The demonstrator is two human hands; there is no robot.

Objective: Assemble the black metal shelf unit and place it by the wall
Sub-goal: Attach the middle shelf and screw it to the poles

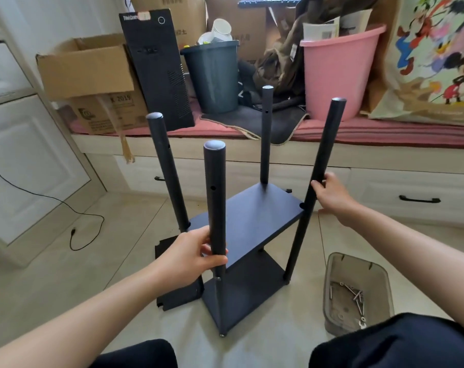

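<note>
The black metal shelf unit (254, 216) stands on the tiled floor in front of me, with two shelf boards fitted, an upper one and a lower board (241, 293), between several upright poles. My left hand (196, 257) grips the near left pole (215, 197) just above the lower board. My right hand (332, 195) holds the right pole (324, 160) at the height of the upper board. A loose black shelf board (177, 293) lies flat on the floor to the left, partly under the unit.
A clear plastic tub (358, 290) with screws and a wrench sits on the floor at the right. A bench with drawers (385, 192) carries cardboard boxes, a black computer tower (159, 70), a dark bin (215, 78) and a pink tub (340, 73). A black cable (74, 229) trails at the left.
</note>
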